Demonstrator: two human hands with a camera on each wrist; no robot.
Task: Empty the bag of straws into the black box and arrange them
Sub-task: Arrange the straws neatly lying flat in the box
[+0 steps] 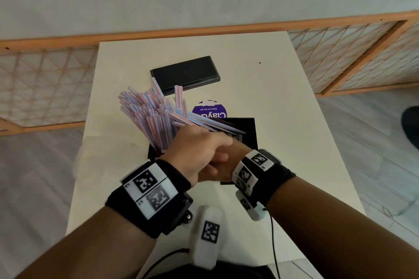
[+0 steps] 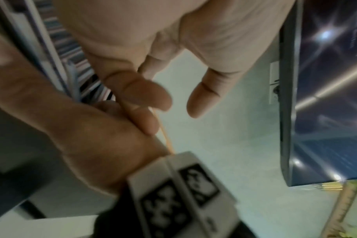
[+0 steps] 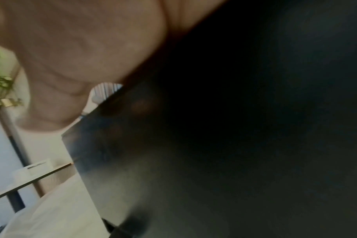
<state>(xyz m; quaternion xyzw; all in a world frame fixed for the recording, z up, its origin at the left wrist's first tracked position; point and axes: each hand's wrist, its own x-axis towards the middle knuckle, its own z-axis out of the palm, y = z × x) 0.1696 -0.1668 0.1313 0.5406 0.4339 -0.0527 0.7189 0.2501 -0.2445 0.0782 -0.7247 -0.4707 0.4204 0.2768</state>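
While the left hand [image 1: 199,142] holds straws [image 1: 147,115], some lie across the black box [image 1: 249,126].

Blurred palm [image 3: 81,53] at upper left, pressed against what looks like the black box [image 3: 224,145], white table [image 3: 57,214] below.

White table [image 1: 283,102] bears black box [image 1: 248,129] (lid [image 1: 184,73] beyond).

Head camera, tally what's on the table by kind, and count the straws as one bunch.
Straw bunch: 1
Black box parts: 2, the black box and a flat black lid
Purple round label: 1
Total: 4
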